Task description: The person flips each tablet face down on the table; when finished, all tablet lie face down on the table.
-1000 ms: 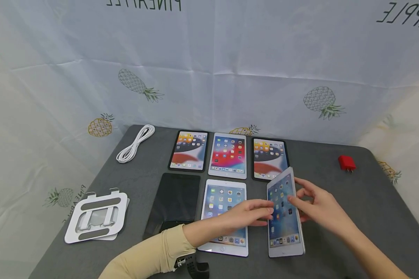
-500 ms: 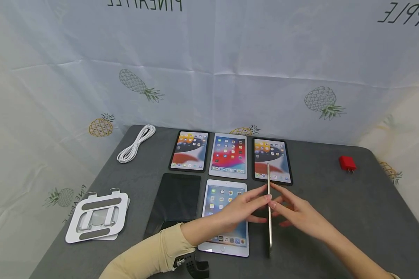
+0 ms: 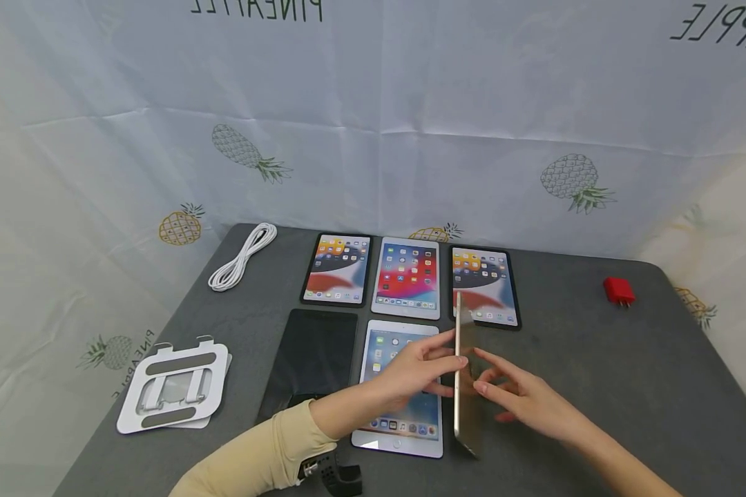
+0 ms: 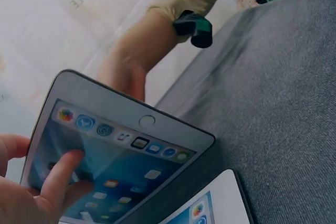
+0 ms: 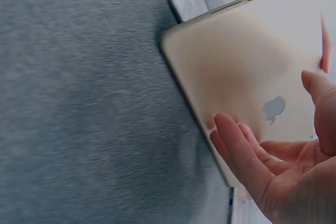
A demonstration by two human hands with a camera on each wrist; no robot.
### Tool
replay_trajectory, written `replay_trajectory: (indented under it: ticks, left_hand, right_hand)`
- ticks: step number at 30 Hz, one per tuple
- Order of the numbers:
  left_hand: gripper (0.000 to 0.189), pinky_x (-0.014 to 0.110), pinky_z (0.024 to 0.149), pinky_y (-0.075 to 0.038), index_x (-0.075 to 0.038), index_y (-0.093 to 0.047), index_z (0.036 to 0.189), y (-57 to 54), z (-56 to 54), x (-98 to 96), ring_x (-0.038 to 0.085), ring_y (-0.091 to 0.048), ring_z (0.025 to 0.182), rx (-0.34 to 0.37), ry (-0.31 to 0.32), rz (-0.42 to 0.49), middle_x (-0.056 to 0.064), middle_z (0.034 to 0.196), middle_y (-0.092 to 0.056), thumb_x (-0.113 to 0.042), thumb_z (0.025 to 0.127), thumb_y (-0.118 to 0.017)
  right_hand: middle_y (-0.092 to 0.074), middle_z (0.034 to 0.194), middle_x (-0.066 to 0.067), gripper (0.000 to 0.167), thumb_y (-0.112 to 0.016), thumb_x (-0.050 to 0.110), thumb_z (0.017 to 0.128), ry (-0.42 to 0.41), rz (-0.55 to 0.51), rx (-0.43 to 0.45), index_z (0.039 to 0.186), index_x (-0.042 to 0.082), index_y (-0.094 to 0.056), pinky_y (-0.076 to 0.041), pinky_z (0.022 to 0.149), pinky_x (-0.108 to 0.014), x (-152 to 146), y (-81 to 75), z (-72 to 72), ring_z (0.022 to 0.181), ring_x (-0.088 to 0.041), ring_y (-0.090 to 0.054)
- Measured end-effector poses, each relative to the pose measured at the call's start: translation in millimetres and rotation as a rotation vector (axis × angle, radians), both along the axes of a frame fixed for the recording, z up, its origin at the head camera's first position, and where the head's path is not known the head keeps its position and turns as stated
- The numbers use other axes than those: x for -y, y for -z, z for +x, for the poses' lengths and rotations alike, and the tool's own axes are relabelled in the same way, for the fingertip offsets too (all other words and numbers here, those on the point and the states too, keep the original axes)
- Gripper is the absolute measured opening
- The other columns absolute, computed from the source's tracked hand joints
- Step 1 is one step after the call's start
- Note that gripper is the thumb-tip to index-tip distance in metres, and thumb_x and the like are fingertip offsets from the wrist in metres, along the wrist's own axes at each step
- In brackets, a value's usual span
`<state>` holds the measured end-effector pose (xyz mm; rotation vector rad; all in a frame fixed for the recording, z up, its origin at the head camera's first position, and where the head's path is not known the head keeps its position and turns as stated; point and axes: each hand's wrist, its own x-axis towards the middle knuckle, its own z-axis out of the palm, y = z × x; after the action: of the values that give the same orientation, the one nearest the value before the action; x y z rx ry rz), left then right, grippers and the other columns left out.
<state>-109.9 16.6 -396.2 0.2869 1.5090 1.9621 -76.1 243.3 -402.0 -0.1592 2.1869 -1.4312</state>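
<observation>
A white-fronted tablet [image 3: 467,414] with a gold back stands on edge above the dark table, turned nearly edge-on in the head view. My left hand [image 3: 410,373] grips it at its left edge; in the left wrist view, fingers [image 4: 62,174] lie against the lit screen. At the gold back [image 5: 236,51] with its apple logo, my right hand [image 5: 283,177] has its fingers spread and loosely bent, fingertips close to the surface. Under my left forearm lies another white tablet [image 3: 398,431], screen lit, partly hidden by the hand.
Three lit tablets lie in the back row: a black one [image 3: 337,269], a white one [image 3: 406,276] and another black one [image 3: 483,276]. A dark-screened tablet [image 3: 313,352] is at left. Around them are a white folding stand [image 3: 174,386], coiled white cable [image 3: 242,257] and red charger [image 3: 618,290].
The tablet has turned from screen-up tilt through edge-on, so its gold back now faces right. It has shifted left with my left hand, and my right hand has come off its grip.
</observation>
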Motion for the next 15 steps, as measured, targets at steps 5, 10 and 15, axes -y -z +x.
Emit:
replay_trajectory:
  ticks: [5,10,15]
  left_hand:
    - [0.052,0.042,0.075,-0.058,-0.008,-0.046,0.145,2.0,0.7,5.3,0.029,-0.063,0.111,-0.040,-0.058,-0.054,0.016,0.129,-0.062,-0.010,0.095,-0.060]
    - [0.049,0.043,0.073,-0.058,-0.003,-0.047,0.141,6.1,1.5,8.8,0.030,-0.067,0.100,-0.039,-0.104,-0.075,0.016,0.124,-0.064,-0.004,0.093,-0.058]
    - [0.048,0.042,0.072,-0.058,0.001,-0.045,0.139,11.9,3.6,9.9,0.030,-0.068,0.097,0.006,-0.144,-0.076,0.017,0.124,-0.063,0.002,0.092,-0.055]
  right_hand:
    - [-0.051,0.129,-0.022,0.065,-0.058,0.028,0.099,0.035,0.008,0.017,0.151,0.002,-0.029,-0.058,0.074,-0.042,-4,8.8,4.8,0.109,-0.032,-0.060]
    - [-0.049,0.133,-0.023,0.063,-0.057,0.029,0.100,0.087,0.030,0.030,0.148,-0.001,-0.031,-0.057,0.078,-0.042,-9,16.2,7.1,0.113,-0.034,-0.058]
    - [-0.046,0.135,-0.023,0.063,-0.058,0.029,0.099,0.156,0.005,0.072,0.147,-0.003,-0.032,-0.056,0.082,-0.044,-13,20.4,10.1,0.115,-0.034,-0.057]
